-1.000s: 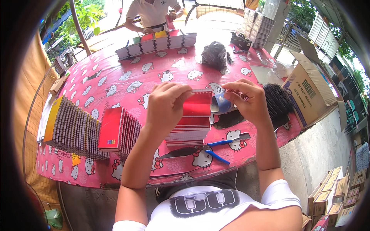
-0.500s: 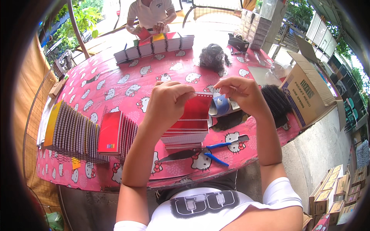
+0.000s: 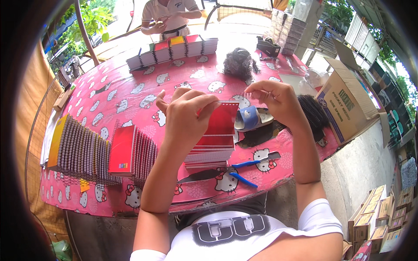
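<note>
My left hand [image 3: 188, 112] pinches the top edge of a red-covered memo notebook [image 3: 221, 120] by its left corner. A row of punched holes runs along that edge. The notebook hangs over a stack of more red-covered notebooks [image 3: 208, 155]. Off to the right, my right hand [image 3: 275, 96] is closed on a thin binding coil [image 3: 248, 95], which pokes out from the fingertips, apart from the notebook. Below that hand lie a blue slipper-like item [image 3: 247, 118] and a heap of black binding coils [image 3: 312, 112]. Blue-handled pliers [image 3: 248, 164] rest near the table's front edge.
Bound notebooks stand in a long row [image 3: 82, 145] and a red-covered pile [image 3: 123, 150] at left. Across the pink table [image 3: 130, 106], a person stands behind more notebooks [image 3: 174, 52]. A black plastic bundle [image 3: 240, 64] and an open cardboard box [image 3: 350, 102] are farther right.
My right hand has moved slightly up and right, taking the coil away from the notebook's punched edge. Some left fingers have spread. The person opposite has lifted their hands off the notebooks.
</note>
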Tool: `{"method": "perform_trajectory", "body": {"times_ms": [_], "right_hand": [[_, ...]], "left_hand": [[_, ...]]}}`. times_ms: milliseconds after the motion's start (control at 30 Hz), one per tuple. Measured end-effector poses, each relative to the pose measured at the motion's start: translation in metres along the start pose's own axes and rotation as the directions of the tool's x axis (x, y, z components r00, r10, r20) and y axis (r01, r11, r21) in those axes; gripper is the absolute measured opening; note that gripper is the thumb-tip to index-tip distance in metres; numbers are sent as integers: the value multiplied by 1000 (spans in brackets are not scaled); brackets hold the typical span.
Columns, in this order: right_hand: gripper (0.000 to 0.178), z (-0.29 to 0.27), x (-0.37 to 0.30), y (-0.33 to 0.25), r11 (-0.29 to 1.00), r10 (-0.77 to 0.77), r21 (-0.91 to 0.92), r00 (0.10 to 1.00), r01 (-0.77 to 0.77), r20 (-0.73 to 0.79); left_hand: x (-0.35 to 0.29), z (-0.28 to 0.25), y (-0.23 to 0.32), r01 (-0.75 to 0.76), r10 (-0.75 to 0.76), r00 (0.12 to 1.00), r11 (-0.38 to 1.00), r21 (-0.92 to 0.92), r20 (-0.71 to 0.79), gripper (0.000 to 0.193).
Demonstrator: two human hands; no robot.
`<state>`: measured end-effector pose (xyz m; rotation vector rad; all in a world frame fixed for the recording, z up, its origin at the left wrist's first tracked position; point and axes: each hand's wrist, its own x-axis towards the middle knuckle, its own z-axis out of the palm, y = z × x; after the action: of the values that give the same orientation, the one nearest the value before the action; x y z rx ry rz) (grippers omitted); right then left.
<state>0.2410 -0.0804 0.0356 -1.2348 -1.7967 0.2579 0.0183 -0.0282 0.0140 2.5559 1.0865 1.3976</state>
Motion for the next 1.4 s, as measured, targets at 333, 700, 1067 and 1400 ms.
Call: {"method": "perform_trajectory", "body": {"times_ms": [333, 700, 1067, 1400], "right_hand": [[6, -3, 4, -7, 903, 324, 174, 889, -392, 323], [29, 23, -4, -9, 965, -123, -225, 991, 133, 61], [21, 35, 2, -24, 962, -75, -264, 997, 66, -25], [38, 47, 26, 113, 966, 115, 153, 879, -207, 463]], "left_hand": [[-2, 6, -7, -1, -4, 1000, 983, -183, -27, 12], [0, 1, -5, 21, -14, 999, 984, -174, 39, 19], [-4, 6, -10, 57, -52, 998, 975, -214, 29, 15], [-7, -12, -1, -33, 33, 999, 982, -188, -6, 19]]}}
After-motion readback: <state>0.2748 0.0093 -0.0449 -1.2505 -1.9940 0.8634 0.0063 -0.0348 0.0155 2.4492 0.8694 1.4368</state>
